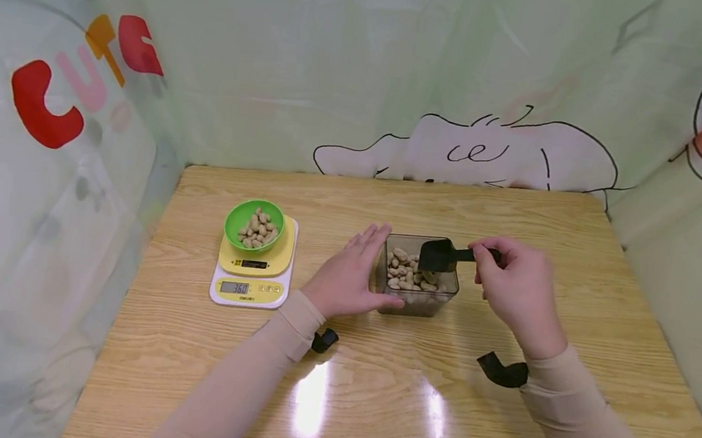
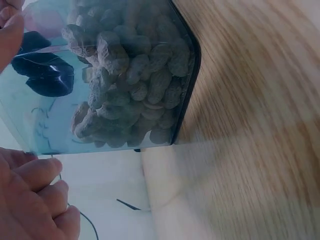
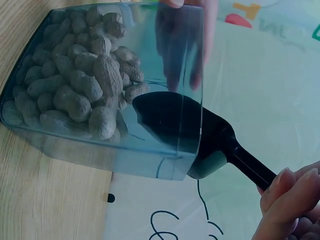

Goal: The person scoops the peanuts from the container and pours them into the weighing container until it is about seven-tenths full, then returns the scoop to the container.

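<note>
Left hand [image 1: 348, 278]: fingers fairly straight, thumb spread; spans the left side of the clear container [image 1: 417, 306], thumb on near wall, fingers at far-left corner. Right hand [image 1: 518, 285]: fingers curled, pinching the handle of the black scoop [image 1: 438, 257]. Container sits upright on the wood table [image 1: 397, 373], between the hands, part full of peanuts [image 1: 405, 274]. Scoop blade comes in from the right, inside the rim, just by the peanuts; can't tell if touching. Further left: yellow-and-white scale [image 1: 251, 295] with green bowl [image 1: 234, 224] on its far part, peanuts in bowl too.
</note>
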A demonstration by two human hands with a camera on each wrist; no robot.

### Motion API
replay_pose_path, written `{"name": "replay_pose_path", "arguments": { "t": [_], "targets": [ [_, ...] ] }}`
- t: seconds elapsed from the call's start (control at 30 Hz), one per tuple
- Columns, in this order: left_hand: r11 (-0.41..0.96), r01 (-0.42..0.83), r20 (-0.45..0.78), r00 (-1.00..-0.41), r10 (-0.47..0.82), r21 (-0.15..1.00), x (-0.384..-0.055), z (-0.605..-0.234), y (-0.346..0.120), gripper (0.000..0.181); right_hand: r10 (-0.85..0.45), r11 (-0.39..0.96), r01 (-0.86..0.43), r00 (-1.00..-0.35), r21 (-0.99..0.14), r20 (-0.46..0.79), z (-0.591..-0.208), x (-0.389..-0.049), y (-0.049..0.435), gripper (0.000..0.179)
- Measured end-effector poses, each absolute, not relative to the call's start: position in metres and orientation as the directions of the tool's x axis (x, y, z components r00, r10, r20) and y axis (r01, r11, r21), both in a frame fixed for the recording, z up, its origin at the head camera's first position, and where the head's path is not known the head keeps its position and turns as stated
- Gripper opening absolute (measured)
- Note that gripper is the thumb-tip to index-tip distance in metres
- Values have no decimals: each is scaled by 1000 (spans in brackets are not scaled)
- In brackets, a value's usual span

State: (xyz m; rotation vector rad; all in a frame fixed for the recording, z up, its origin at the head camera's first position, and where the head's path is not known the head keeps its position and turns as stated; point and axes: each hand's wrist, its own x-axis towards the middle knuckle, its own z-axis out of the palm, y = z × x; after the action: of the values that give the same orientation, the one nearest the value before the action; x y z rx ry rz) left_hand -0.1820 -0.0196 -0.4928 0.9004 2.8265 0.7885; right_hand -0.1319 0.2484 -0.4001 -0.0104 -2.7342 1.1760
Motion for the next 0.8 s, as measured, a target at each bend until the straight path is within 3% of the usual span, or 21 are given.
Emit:
{"name": "replay_pose_path", "arguments": {
  "t": [0.47,0.8],
  "targets": [
    [706,525,79,-825,560,475,-182,-490,-17,124,-54,857,-268,-896,-440,440,-393,-122,227,17],
    [702,525,91,-827,555,481,-184,-492,-19,124,14,837,-193,-928,-513,372,-400,-128,222,23]
  ]
}}
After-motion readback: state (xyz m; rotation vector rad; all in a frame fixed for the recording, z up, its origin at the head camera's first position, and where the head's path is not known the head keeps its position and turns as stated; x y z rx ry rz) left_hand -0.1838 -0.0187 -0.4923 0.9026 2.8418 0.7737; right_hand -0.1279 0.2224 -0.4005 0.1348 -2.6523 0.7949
